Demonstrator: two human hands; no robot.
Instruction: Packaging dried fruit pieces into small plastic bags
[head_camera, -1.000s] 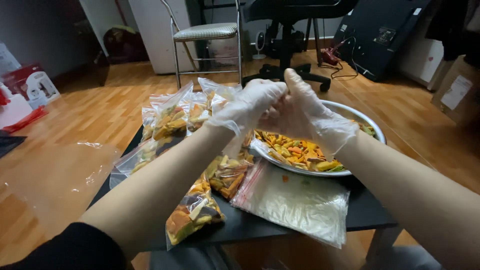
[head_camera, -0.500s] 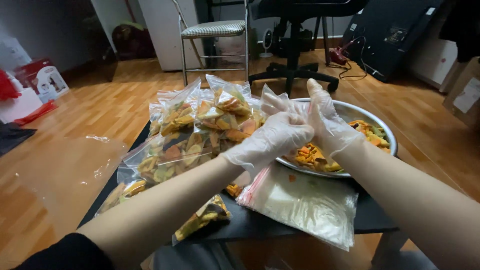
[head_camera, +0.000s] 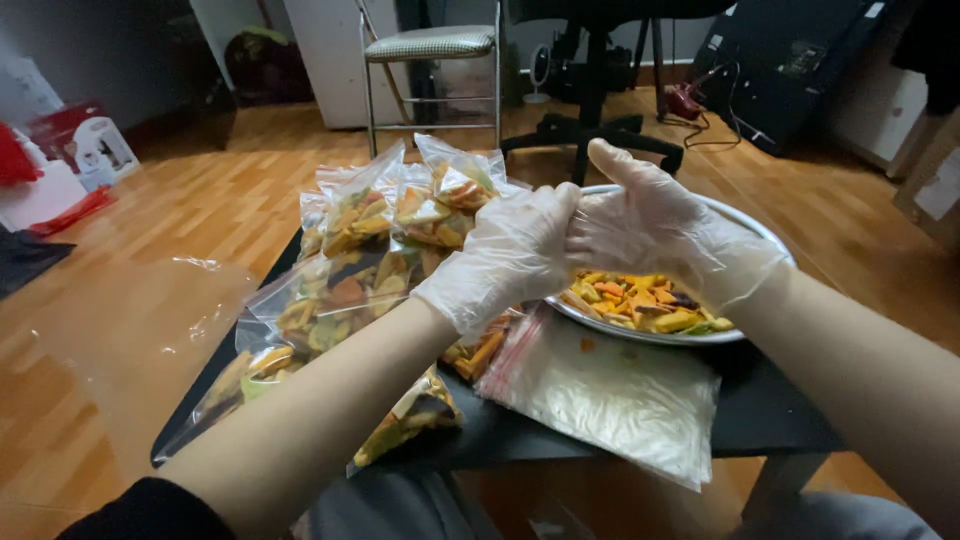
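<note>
Both hands dropped a bit vs prev frame, now meet above metal bowl (head_camera: 752, 222) of mixed chips. Left hand (head_camera: 510, 255) pinches glove of right hand (head_camera: 660, 235); right fingers spread, holding nothing. Filled zip bags (head_camera: 380, 240) at left, empty bag (head_camera: 610, 395) on black table (head_camera: 770, 410).

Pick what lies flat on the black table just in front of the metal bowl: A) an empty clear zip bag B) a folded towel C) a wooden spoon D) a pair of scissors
A: an empty clear zip bag lies flat on the black table, below the metal bowl of mixed chips.
</note>
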